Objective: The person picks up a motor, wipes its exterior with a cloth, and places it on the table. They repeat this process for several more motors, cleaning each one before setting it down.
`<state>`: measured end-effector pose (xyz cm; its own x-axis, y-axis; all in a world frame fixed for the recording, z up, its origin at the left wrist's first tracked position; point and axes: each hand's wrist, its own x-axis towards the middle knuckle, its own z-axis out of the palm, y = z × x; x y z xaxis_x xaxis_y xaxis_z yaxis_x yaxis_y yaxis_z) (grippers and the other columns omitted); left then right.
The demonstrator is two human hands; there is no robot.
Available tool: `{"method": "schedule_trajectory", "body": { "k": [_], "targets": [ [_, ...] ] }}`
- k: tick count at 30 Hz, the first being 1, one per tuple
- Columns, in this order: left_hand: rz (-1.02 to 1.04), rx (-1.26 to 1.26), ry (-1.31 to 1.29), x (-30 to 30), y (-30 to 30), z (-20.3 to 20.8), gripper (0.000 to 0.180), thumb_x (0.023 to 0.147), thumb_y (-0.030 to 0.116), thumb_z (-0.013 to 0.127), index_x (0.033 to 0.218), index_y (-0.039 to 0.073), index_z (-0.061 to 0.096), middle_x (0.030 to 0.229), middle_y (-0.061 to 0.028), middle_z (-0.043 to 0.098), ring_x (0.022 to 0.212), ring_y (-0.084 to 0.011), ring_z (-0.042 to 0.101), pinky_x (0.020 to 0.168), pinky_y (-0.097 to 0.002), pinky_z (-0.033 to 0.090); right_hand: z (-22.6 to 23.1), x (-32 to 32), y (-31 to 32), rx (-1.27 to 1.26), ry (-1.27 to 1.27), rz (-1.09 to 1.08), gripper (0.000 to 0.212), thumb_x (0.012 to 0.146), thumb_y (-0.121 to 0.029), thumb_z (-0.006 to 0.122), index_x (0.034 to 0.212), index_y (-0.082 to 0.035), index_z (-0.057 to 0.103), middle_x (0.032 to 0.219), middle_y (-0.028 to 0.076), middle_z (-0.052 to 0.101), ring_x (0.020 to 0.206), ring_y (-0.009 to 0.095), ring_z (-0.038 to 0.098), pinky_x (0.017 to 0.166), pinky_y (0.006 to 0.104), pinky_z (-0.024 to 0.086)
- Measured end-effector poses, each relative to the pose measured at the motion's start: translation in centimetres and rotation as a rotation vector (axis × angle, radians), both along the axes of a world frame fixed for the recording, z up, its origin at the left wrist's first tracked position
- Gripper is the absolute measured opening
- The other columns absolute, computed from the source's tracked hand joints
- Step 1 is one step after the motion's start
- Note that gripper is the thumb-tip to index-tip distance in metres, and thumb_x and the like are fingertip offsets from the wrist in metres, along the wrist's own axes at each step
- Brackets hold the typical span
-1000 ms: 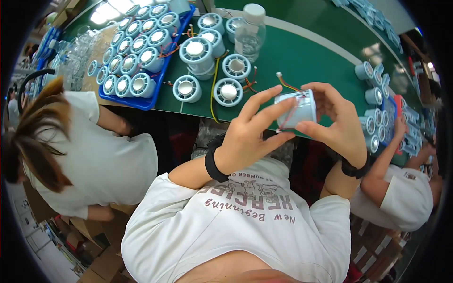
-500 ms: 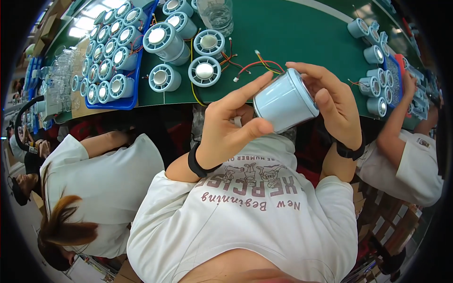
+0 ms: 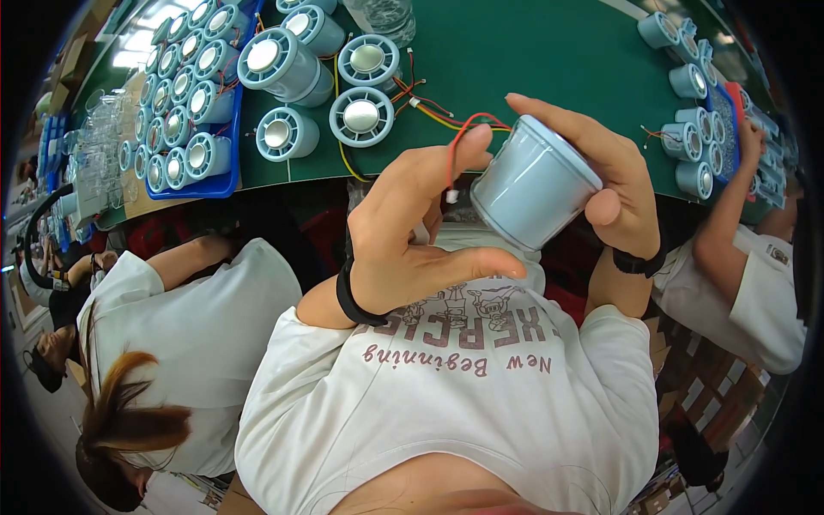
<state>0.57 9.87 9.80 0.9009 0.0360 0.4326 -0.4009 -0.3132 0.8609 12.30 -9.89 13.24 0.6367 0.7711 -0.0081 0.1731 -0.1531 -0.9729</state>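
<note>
A light-blue cylindrical housing with a clear, shiny outer wall point(image 3: 534, 184) is held tilted in front of my chest. My right hand point(image 3: 622, 176) grips it, fingers along its far rim and thumb at the near right edge. My left hand point(image 3: 399, 227) is beside its left side, thumb and fingers spread apart; whether a fingertip touches the housing I cannot tell. A red and black wire lead point(image 3: 459, 142) with a small white plug comes from behind the housing and hangs by the left fingertips. The housing's far end is hidden by my right hand.
On the green table point(image 3: 515, 51), similar blue housings point(image 3: 360, 116) with silver discs and wires stand at left. A blue tray point(image 3: 225, 182) holds several more. A clear container point(image 3: 386, 17) stands at the far edge. Co-workers sit on both sides; more housings point(image 3: 687, 81) are at right.
My left hand has loosened from the housing, its thumb moving off the wall. The housing has tilted further in my right hand, and the wire plug now hangs down near the left fingertips.
</note>
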Motion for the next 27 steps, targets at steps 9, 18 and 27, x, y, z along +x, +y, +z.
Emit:
{"method": "schedule_trajectory", "body": {
  "k": [9,18,27],
  "targets": [
    [-0.195,-0.478,0.361,0.1,-0.8,-0.4,0.065,0.09,0.022,0.066,0.143,0.0,0.037,0.113,-0.012,0.055,0.079,-0.011,0.058,0.052,-0.0184,0.042,-0.1,0.6,-0.1,-0.105,-0.21,0.131,0.108,0.077,-0.085,0.04,0.129,0.008,0.054,0.111,0.016,0.064,0.099,0.02,0.062,0.083,0.027,0.046],
    [-0.042,-0.583,0.429,0.0,0.0,0.9,0.068,0.092,0.022,0.063,0.147,0.0,0.029,0.123,-0.017,0.05,0.09,-0.0139,0.057,0.058,-0.0209,0.046,-0.6,0.4,-0.3,-0.018,-0.159,0.054,0.101,0.085,-0.081,0.029,0.13,0.006,0.053,0.115,0.018,0.063,0.099,0.022,0.062,0.085,0.0295,0.046],
    [-0.217,-0.506,0.382,-0.5,-1.5,-0.6,0.092,0.082,0.014,0.067,0.153,0.003,0.01,0.133,-0.0173,0.045,0.111,-0.0195,0.052,0.054,-0.0202,0.044,-1.3,-0.2,0.6,-0.029,-0.216,-0.009,0.1,0.086,-0.08,0.03,0.132,0.005,0.053,0.117,0.017,0.062,0.101,0.022,0.061,0.087,0.0296,0.045]
  ]
}}
